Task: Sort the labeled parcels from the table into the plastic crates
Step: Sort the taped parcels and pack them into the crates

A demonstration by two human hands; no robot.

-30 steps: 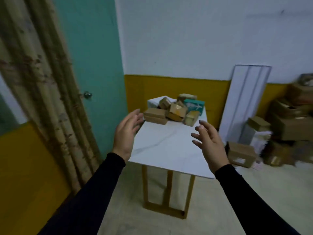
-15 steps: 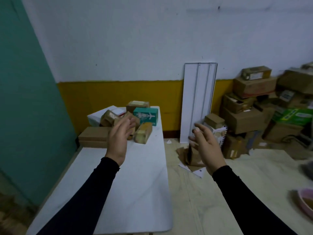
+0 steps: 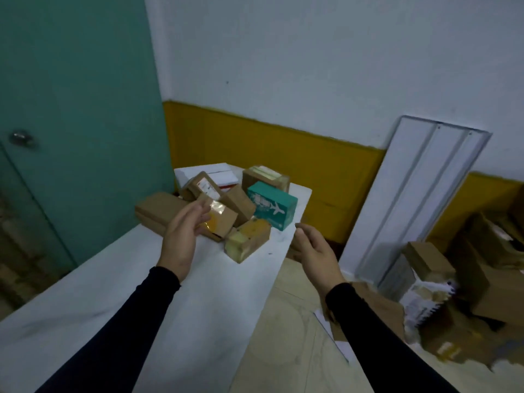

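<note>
**Approach to parcel heap: nothing yet in hand**

Both my hands are raised over the white marble-look tabletop (image 3: 158,302) and neither holds anything. My left hand (image 3: 181,239) has its fingers loosely extended, tips in front of a small brown cardboard parcel with glossy clear tape (image 3: 222,219); the frame is blurred there, so I cannot tell whether they touch it. My right hand (image 3: 314,251) hangs spread and relaxed past the table's right edge, apart from every parcel.

The parcels lie heaped at the far end of the table: a flat brown carton (image 3: 158,211) at left, a teal printed box with a white aeroplane motif (image 3: 272,205) at right, a yellowish tape-wrapped block (image 3: 248,242) nearest me, and a brown box bearing a white label (image 3: 202,187) behind.

No plastic crate is in view. More cartons sit on the floor at right (image 3: 487,273).

Judgement: the step in hand is the reach for a first pick. The next move calls for closing the left fingers round the taped parcel, reading its label, then locating the crates.
</note>
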